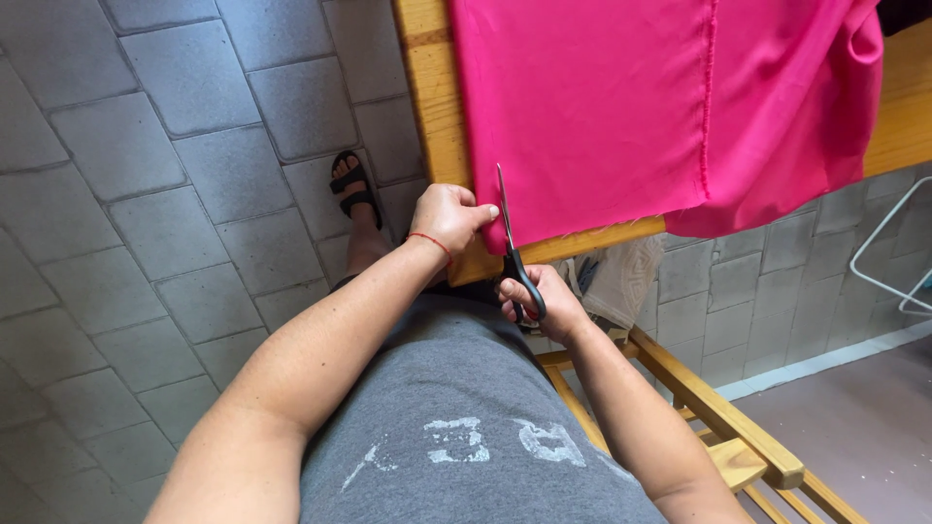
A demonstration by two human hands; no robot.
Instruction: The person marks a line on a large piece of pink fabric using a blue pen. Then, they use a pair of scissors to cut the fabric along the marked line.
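Bright pink fabric (621, 107) spreads wide over the wooden table (432, 107), its lower edge hanging just past the table's near edge above the grey paved floor (146, 194). At that near corner the left hand (449, 215) is curled down, fingertips pinching the cloth's edge right beside the blade. Below it the right hand (544, 303) is wrapped through the black handles of the scissors (515, 254), blades pointing up and away, tip lying on the pink cloth.
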